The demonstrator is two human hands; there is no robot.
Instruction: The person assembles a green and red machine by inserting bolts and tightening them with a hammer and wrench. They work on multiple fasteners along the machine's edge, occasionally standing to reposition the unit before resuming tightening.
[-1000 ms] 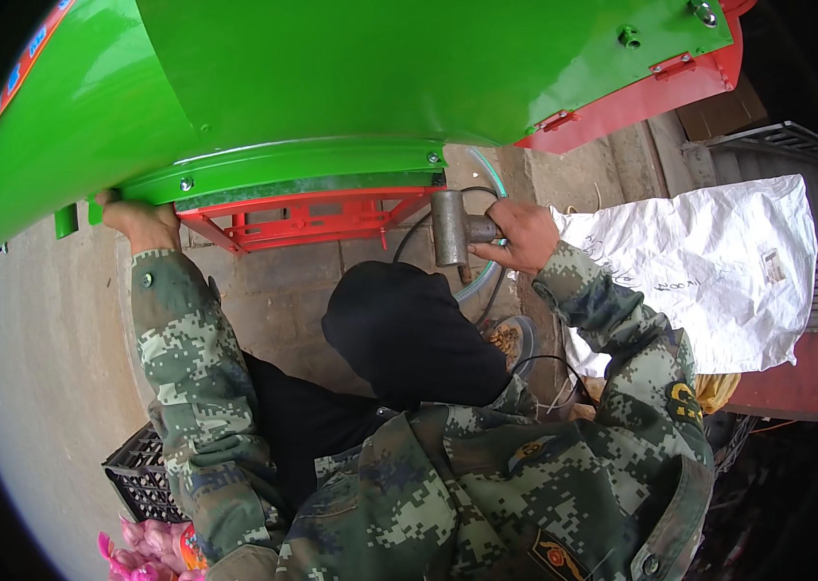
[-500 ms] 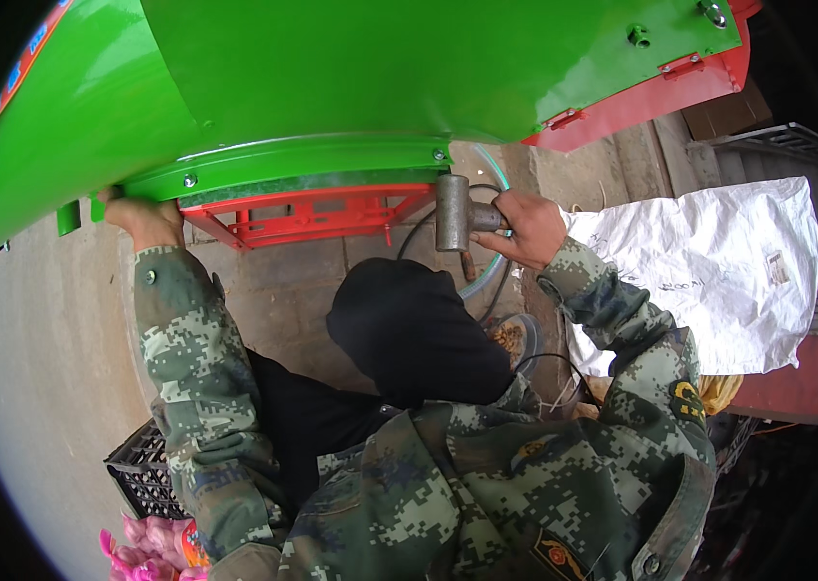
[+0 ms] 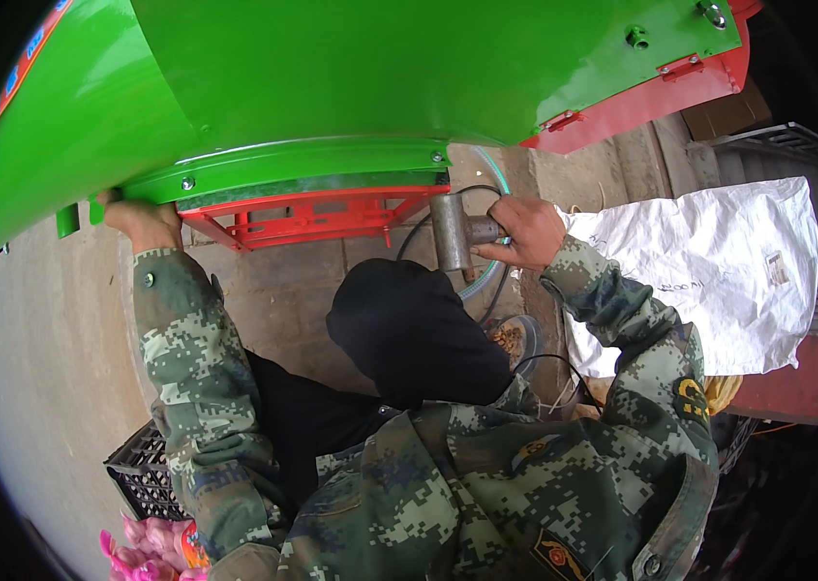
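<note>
Grey metal hammer (image 3: 450,232) with a thick cylindrical head is just right of centre in the upper half of the frame, as seen by the head camera looking down past the person's own body. Its head stands nearly upright in the picture, and a short round neck points right, into the right hand (image 3: 527,232), whose thumb and fingers are closed around it. Just left of the hammer head is one end of a bright red metal frame (image 3: 312,198) with cut-out slots; whether they touch cannot be told. Above that frame, a large, glossy green sheet-metal machine body (image 3: 332,77) fills the top of the picture. At upper left, the left hand (image 3: 143,225) reaches up to the lower green edge, its fingers hidden behind the metal, so whether it grips or lies flat cannot be told. Both arms wear green camouflage sleeves (image 3: 201,387). A black-trousered knee (image 3: 414,329) occupies the centre. Right of it sits a round container (image 3: 531,336) of brownish bits, and a crumpled white sack (image 3: 709,310) spreads across the right side. At lower left is a black plastic crate (image 3: 138,474).
</note>
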